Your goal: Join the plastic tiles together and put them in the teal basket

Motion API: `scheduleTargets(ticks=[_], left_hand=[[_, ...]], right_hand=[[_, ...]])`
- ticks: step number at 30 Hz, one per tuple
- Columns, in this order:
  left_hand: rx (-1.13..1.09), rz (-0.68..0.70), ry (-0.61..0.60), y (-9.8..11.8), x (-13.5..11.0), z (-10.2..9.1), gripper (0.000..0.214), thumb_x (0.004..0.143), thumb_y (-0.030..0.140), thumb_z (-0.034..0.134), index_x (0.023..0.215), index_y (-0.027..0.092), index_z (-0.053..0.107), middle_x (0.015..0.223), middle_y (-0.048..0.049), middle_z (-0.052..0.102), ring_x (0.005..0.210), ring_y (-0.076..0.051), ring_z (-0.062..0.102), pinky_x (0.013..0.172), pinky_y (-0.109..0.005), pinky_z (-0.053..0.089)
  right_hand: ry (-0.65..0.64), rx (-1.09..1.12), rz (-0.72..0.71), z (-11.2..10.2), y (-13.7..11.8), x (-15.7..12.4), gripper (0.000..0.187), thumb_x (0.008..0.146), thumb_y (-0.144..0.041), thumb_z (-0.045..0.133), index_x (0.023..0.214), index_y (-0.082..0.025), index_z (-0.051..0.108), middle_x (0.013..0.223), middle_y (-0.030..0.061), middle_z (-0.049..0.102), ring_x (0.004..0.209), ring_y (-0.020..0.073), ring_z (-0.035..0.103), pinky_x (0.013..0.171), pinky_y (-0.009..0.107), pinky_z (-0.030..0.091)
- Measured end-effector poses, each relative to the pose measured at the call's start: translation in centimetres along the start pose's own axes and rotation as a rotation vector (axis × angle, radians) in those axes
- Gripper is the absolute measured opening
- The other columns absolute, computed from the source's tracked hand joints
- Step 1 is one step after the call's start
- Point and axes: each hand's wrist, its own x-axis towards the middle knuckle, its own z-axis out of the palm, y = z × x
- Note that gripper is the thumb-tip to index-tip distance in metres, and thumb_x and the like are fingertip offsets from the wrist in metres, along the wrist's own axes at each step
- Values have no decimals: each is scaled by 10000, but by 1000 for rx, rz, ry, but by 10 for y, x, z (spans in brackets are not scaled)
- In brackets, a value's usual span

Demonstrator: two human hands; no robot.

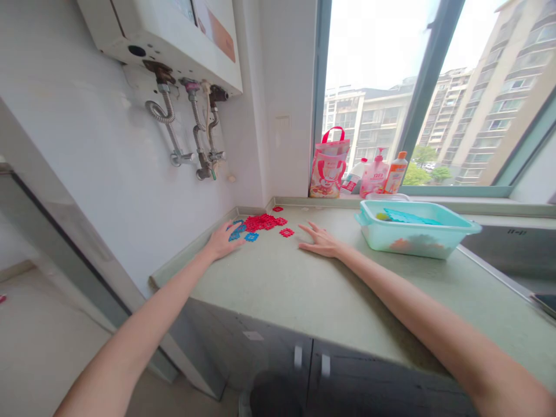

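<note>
My left hand (225,240) rests by the counter's left edge, fingers spread, its fingertips at several blue snowflake-shaped plastic pieces (251,237). Whether those fingers press on a blue piece I cannot tell. Beside the blue ones lies a heap of red snowflake-shaped plastic pieces (260,222), toward the back corner. One loose red piece (286,232) lies between the heap and my right hand (321,241). That hand is low over the counter with its fingers apart and nothing in it.
A light turquoise basin (417,246) with plastic pieces in it stands on the counter (278,284), beside the sink (516,246). Bottles (374,175) and a pink bag (329,171) line the windowsill. A water heater (174,40) with pipes hangs at upper left.
</note>
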Motion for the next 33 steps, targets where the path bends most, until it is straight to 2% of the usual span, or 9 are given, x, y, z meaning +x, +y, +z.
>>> scheduleTargets(ticks=[3,7,9,13,17,21,24,30,33], left_hand=[[1,-68,-4,7,18,7,851,939,795,481,1635,310,427,1706,-154,360,1563,-358,366,1247,-525,317],[12,-125,-11,9,31,13,920,889,869,476,1640,342,413,1722,-154,334,1551,-402,368,1216,-579,328],[20,-125,-29,10,37,17,969,853,900,493,1649,359,389,1738,-153,299,1561,-424,341,1208,-617,318],[57,-93,-106,15,50,23,947,852,908,481,1639,388,401,1751,-141,273,1599,-427,254,1216,-680,253],[93,-11,-164,20,56,23,821,922,836,449,1617,400,437,1716,-94,372,1601,-388,263,1233,-677,216],[84,71,-203,35,43,16,809,940,804,460,1630,386,414,1720,-79,366,1602,-364,271,1249,-657,205],[59,129,-201,58,25,12,798,944,786,476,1620,365,440,1716,-76,374,1593,-357,295,1259,-617,222],[-83,326,-179,115,-14,5,730,932,709,573,1559,338,530,1648,-55,490,1536,-335,408,1261,-539,281],[-184,377,-142,127,-20,4,735,915,612,638,1566,294,516,1616,-64,530,1490,-297,481,1255,-449,327]], right_hand=[[-7,142,157,15,-20,49,1009,885,-878,521,1696,-327,279,1741,222,249,1606,426,252,1241,733,210],[18,235,168,34,-45,103,972,912,-888,446,1696,-342,272,1759,181,224,1630,370,204,1280,622,226],[7,220,160,43,-55,123,955,910,-892,441,1689,-361,288,1775,161,177,1634,381,180,1272,652,215],[-25,162,125,55,-67,145,932,890,-911,448,1654,-384,372,1782,145,163,1609,466,192,1199,809,135],[-64,108,48,56,-69,145,775,934,-800,542,1589,-389,496,1706,123,387,1553,437,347,1216,766,172],[-67,88,-20,52,-72,129,629,1013,-627,537,1539,-286,589,1632,124,506,1512,377,446,1255,558,304],[-61,98,-76,45,-70,102,577,1027,-541,540,1518,-245,614,1593,119,553,1494,341,482,1256,464,340],[-56,127,-123,8,-47,1,538,1023,-475,542,1502,-244,624,1582,107,564,1465,304,520,1252,446,373],[-49,151,-141,-13,-30,-50,529,1024,-456,534,1506,-253,617,1574,102,571,1458,291,526,1248,465,382]])
